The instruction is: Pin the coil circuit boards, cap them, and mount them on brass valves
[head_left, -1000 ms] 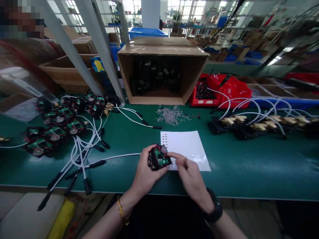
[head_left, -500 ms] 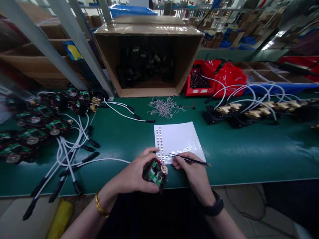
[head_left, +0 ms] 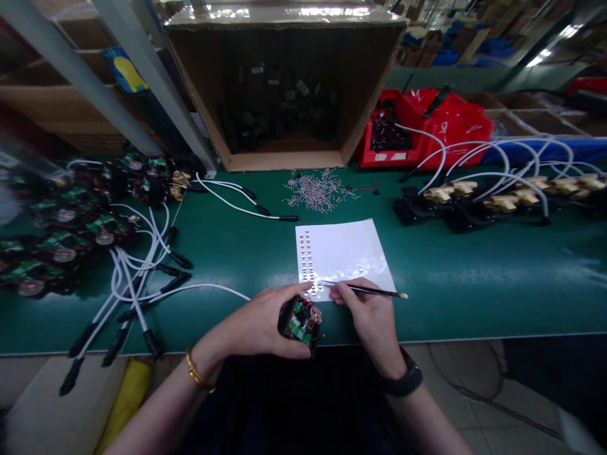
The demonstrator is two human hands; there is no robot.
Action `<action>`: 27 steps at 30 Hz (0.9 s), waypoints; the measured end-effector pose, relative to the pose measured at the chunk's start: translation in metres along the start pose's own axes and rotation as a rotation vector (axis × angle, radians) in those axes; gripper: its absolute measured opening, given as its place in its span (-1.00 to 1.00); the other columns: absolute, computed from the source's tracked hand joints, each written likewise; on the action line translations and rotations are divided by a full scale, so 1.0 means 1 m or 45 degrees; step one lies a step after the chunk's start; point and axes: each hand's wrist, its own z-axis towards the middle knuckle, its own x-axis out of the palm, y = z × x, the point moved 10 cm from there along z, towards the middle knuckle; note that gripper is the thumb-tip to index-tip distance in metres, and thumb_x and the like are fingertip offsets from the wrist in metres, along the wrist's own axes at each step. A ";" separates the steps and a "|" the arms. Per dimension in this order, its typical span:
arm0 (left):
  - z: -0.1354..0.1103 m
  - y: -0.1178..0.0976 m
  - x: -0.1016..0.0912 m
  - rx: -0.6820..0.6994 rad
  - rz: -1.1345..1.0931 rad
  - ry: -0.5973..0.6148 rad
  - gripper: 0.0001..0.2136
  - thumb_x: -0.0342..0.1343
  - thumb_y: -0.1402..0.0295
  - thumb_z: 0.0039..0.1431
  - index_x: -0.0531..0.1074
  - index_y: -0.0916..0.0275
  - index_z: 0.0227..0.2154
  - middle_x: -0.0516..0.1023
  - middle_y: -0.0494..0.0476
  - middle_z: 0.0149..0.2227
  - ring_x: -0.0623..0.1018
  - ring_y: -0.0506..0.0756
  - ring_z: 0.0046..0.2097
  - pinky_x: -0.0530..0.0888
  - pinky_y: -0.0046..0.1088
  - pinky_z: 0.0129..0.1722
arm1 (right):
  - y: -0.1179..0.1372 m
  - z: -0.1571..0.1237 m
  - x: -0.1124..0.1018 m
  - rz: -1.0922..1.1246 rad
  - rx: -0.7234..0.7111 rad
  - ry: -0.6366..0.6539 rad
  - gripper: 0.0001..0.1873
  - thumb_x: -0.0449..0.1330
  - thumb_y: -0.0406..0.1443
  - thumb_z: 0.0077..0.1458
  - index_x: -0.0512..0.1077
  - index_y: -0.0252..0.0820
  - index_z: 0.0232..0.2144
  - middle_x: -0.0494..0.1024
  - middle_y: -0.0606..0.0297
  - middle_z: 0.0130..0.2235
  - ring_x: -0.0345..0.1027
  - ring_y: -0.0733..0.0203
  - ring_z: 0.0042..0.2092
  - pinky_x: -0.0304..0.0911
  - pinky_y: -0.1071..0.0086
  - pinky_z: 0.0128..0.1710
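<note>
Right hand (head_left: 374, 321), moved off the circuit module (head_left: 300, 323), pinches tweezers (head_left: 379, 291) over white sheet (head_left: 339, 246); left hand (head_left: 256, 325) grips module near bench (head_left: 455, 297) edge.

A: Left forearm (head_left: 159, 401)?
B: One, slanting inward. Left grip (head_left: 265, 319): bare hand, thumb below, fingers arched above, clasping.
A: Right forearm (head_left: 422, 411)?
B: One, slanting inward. Right grip (head_left: 374, 316): bare hand, thumb and forefinger pinched.
</note>
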 end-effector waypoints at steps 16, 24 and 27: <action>-0.011 0.000 -0.019 0.154 -0.339 -0.361 -0.39 0.29 0.15 -0.21 0.24 0.19 -0.06 0.19 0.16 0.09 0.25 0.16 0.11 0.23 -0.33 0.09 | -0.005 -0.004 0.002 0.170 0.032 0.000 -0.61 0.25 -0.12 -0.04 0.27 -0.34 -0.36 0.47 0.11 -0.41 0.41 0.18 -0.36 0.35 0.38 -0.33; -0.023 0.028 -0.028 0.100 -0.650 -0.918 -0.29 0.28 0.37 -0.12 0.00 0.13 0.06 0.15 0.19 0.08 0.28 0.11 0.10 0.23 -0.30 0.12 | -0.001 -0.002 -0.002 0.792 0.202 0.027 -0.64 0.34 -0.21 -0.14 0.33 -0.30 -0.34 0.48 0.07 -0.27 0.40 0.07 -0.19 0.38 0.38 -0.26; -0.024 0.029 -0.030 0.147 -0.528 -0.987 -0.23 0.28 0.35 -0.11 -0.06 0.12 0.11 0.11 0.22 0.12 0.23 0.14 0.14 0.20 -0.26 0.14 | 0.024 -0.004 0.025 0.993 0.264 0.257 -0.73 0.31 -0.24 -0.09 0.32 -0.27 -0.41 0.49 0.12 -0.29 0.39 0.15 -0.18 0.34 0.39 -0.18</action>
